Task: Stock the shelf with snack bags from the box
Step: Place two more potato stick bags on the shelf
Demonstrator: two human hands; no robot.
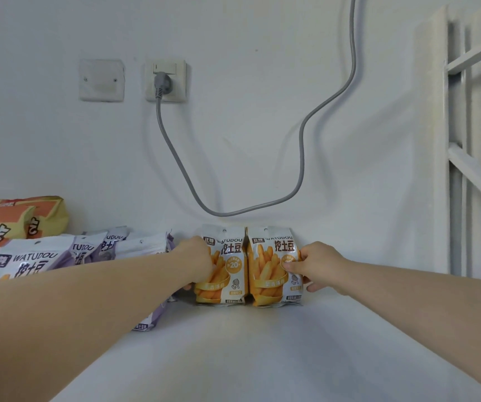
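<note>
Two yellow-and-white snack bags stand upright side by side against the wall on the white shelf (262, 343). My left hand (197, 261) grips the left edge of the left yellow bag (227, 271). On the right yellow bag (271, 274), my right hand (317, 266) pinches the right edge between thumb and fingers. The box is not in view.
Several purple-and-white snack bags (94, 250) lie and lean at the left, partly under my left forearm. Larger orange bags (10, 221) stand at the far left. A grey cable (175, 158) hangs from a wall socket (166, 81). A white window grille (477, 140) is at right.
</note>
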